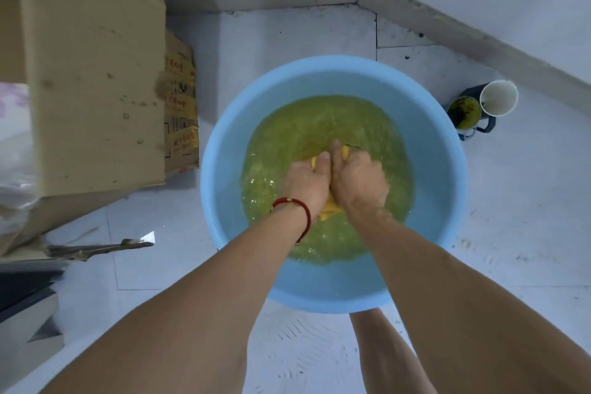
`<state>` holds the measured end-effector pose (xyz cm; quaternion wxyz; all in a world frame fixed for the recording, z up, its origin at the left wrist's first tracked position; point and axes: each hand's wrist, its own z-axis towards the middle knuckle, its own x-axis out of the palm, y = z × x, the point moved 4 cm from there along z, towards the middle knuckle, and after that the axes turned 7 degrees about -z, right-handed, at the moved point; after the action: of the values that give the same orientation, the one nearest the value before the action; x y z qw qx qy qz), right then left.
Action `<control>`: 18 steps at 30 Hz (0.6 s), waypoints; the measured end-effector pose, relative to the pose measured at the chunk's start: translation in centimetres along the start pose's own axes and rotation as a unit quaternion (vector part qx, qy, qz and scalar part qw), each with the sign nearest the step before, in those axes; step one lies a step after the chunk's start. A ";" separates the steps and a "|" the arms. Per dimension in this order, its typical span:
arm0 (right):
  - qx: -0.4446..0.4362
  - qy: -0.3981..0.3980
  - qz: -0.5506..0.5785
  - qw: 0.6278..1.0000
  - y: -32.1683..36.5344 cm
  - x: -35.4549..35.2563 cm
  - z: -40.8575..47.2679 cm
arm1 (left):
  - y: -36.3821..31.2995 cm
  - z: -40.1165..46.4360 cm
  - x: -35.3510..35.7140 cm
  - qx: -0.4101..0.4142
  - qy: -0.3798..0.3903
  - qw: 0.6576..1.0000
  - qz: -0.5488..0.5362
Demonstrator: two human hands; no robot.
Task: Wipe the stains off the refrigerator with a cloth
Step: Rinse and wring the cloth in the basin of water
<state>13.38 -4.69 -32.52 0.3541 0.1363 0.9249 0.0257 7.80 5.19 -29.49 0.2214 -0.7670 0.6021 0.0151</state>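
Note:
A yellow cloth is bunched between both my hands over a round blue basin that stands on the floor and holds yellowish-green water. My left hand, with a red cord bracelet on its wrist, is closed on the cloth's left side. My right hand grips the right side, pressed against the left hand. Only small yellow patches of the cloth show between the fingers and below the palms. No refrigerator is in view.
A large cardboard box stands left of the basin, with a smaller printed carton beside it. A white cup and a dark container of green residue sit right of the basin. Walls meet in a corner behind.

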 end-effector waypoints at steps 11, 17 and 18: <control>-0.270 -0.062 0.078 0.958 -3.1 -7.0 -8.8 | -6.5 -10.4 -3.2 0.203 0.112 0.972 0.035; -0.230 -0.022 0.288 0.929 -1.7 -9.0 -11.2 | -8.7 -14.1 -3.7 0.116 0.206 0.972 -0.004; -0.233 -0.026 0.250 0.940 -1.6 -9.5 -10.8 | -8.6 -14.2 -4.7 0.098 0.212 0.972 -0.015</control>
<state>12.62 -8.32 -18.52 0.3817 0.2772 0.8199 0.3245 11.07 5.88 -12.54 0.1632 -0.7363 0.6220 -0.2107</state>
